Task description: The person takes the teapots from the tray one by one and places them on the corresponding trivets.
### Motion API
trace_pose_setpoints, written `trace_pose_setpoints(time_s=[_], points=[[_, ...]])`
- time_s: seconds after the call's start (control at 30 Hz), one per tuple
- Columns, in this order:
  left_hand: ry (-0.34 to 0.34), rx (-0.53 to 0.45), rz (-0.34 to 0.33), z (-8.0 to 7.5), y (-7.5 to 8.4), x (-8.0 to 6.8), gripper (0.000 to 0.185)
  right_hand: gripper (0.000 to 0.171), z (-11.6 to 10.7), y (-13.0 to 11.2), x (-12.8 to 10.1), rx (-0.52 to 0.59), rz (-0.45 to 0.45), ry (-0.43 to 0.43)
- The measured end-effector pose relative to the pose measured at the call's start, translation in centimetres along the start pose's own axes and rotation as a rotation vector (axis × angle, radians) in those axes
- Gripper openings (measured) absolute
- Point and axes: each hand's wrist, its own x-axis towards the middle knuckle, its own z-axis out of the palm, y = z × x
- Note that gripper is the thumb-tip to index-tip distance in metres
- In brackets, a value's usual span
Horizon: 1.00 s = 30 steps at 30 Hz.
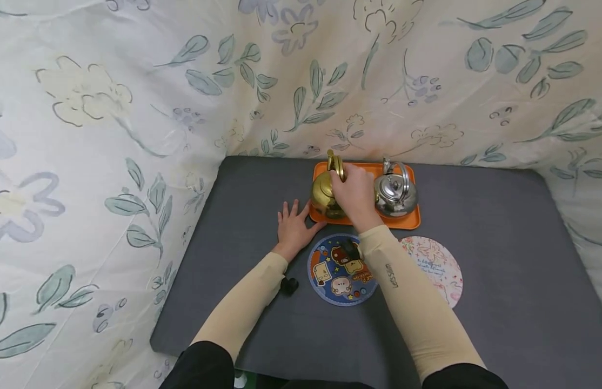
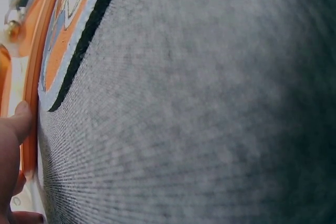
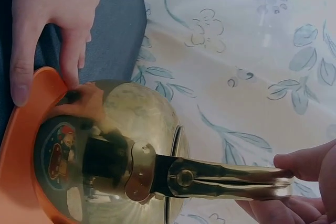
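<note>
A gold teapot (image 1: 322, 199) stands on the left part of an orange tray (image 1: 412, 220). My right hand (image 1: 358, 195) holds its raised handle; in the right wrist view, thumb and fingers pinch the end of that handle (image 3: 236, 176). Spread beside the tray's left end, my left hand (image 1: 294, 231) has straight fingers. Its thumb (image 2: 21, 121) touches the tray's rim in the left wrist view. On the right part of the tray is a silver teapot (image 1: 394, 197), its handle upright. The gold teapot's right side is hidden behind my right hand.
Two round mats lie in front of the tray: a blue cartoon one (image 1: 330, 273) and a pink-and-white one (image 1: 441, 265), partly covered by my right forearm. A dark grey table (image 1: 500, 259) carries everything. Flowered cloth (image 1: 291, 81) rises behind and at the sides.
</note>
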Motion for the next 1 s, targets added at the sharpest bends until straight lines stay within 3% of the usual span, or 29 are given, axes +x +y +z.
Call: trace_pose_setpoints(time_s=[0.43, 1.0], points=[[0.024, 0.017, 0.009, -0.5, 0.2, 0.2, 0.086, 0.024, -1.7, -1.3, -0.6, 0.026, -0.044, 0.006], [-0.004, 0.001, -0.009, -0.4, 0.1, 0.5, 0.080, 0.022, -2.8, -1.5, -2.8, 0.050, -0.091, 0.023]])
